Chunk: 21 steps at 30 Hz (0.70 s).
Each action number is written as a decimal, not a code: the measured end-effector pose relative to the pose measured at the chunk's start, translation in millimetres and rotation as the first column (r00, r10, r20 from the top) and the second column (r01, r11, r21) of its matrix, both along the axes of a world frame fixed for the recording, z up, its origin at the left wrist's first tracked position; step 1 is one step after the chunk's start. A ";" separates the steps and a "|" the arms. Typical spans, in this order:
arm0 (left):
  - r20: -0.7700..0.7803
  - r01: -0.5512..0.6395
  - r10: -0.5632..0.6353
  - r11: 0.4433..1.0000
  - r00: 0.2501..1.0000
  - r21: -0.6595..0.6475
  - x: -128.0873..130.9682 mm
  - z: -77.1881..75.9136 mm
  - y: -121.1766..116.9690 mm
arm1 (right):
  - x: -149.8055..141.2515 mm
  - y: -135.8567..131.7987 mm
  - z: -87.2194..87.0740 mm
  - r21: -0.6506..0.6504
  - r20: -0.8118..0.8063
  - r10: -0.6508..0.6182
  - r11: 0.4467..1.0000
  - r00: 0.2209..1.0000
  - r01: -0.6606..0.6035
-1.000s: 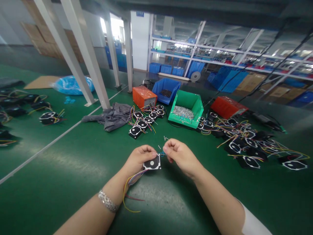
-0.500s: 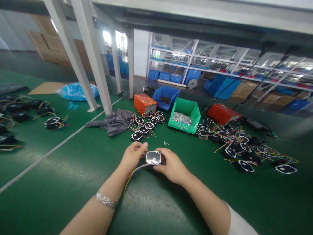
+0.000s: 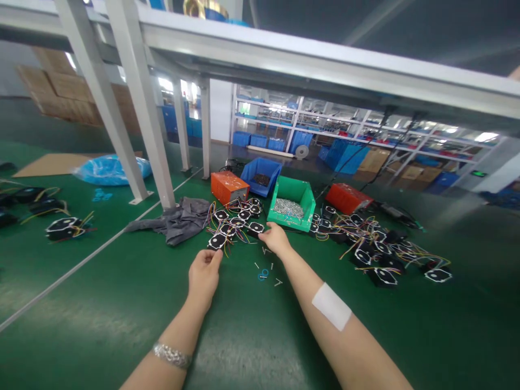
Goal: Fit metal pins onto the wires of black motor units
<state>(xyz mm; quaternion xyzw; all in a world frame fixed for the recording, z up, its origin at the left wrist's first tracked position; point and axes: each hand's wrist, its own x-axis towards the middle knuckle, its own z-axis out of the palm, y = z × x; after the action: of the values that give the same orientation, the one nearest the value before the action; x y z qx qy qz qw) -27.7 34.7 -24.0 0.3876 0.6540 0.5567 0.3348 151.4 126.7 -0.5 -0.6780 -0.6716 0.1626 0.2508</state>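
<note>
- Right hand [image 3: 277,238]: fingers gripping black motor [image 3: 255,228], left of green parts bin [image 3: 292,223].
- Left hand [image 3: 205,275]: fingers curled; grip cannot be told.
- Risk: tangled lead wires [image 3: 212,210] snagging, tugging neighbouring motors [image 3: 216,241] askew.

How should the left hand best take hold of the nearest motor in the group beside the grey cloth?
Probably by two opposite sides of the motor: it is boxy and lies white-edged face up. The left hand should come from the near side, as other motors crowd the far side.
</note>
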 end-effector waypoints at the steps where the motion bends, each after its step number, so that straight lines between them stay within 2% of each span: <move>1: -0.004 0.003 -0.003 1.000 1.000 -0.004 0.1 -0.3 0.2 | 2.7 -2.0 0.7 0.019 0.000 -0.003 1.000 1.000 0.003; 4: -0.014 0.007 -0.008 1.000 1.000 -0.014 0.6 -1.3 1.3 | 23.3 -10.5 9.2 0.102 0.025 -0.068 0.993 0.997 0.065; 6: -0.023 0.006 -0.006 1.000 1.000 -0.017 1.4 -1.6 1.1 | 47.4 -16.2 19.0 0.173 0.053 -0.168 0.972 0.984 0.157; 10: -0.036 0.007 -0.007 1.000 0.999 -0.023 4.1 -0.8 -1.6 | 104.7 -18.7 35.6 0.283 0.084 -0.424 0.878 0.902 0.386; 12: -0.034 0.014 -0.015 1.000 0.999 -0.026 5.3 -0.6 -2.8 | 128.5 -13.5 37.6 0.285 0.104 -0.476 0.855 0.873 0.432; 15: -0.016 0.033 -0.034 0.999 0.999 -0.028 6.2 -0.8 -2.4 | 151.4 -1.3 35.3 0.243 0.157 -0.438 0.886 0.885 0.395; 17: 0.003 0.049 -0.049 0.999 0.999 -0.024 6.4 -0.6 -1.2 | 156.9 6.7 35.5 0.208 0.187 -0.382 0.916 0.905 0.343; 19: 0.027 0.058 -0.058 0.998 0.998 -0.010 7.6 0.9 -0.7 | 150.8 14.6 39.9 0.186 0.196 -0.327 0.938 0.924 0.293; 21: 0.053 0.058 -0.059 0.998 0.997 0.013 10.9 4.1 -1.8 | 127.9 24.7 47.8 0.208 0.181 -0.279 0.948 0.943 0.241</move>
<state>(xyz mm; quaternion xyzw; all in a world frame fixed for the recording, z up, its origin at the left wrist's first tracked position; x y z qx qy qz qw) -16.8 32.9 -20.0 0.3934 0.6300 0.5606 0.3661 279.4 151.4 47.3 -0.7482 -0.6105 -0.0065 0.2597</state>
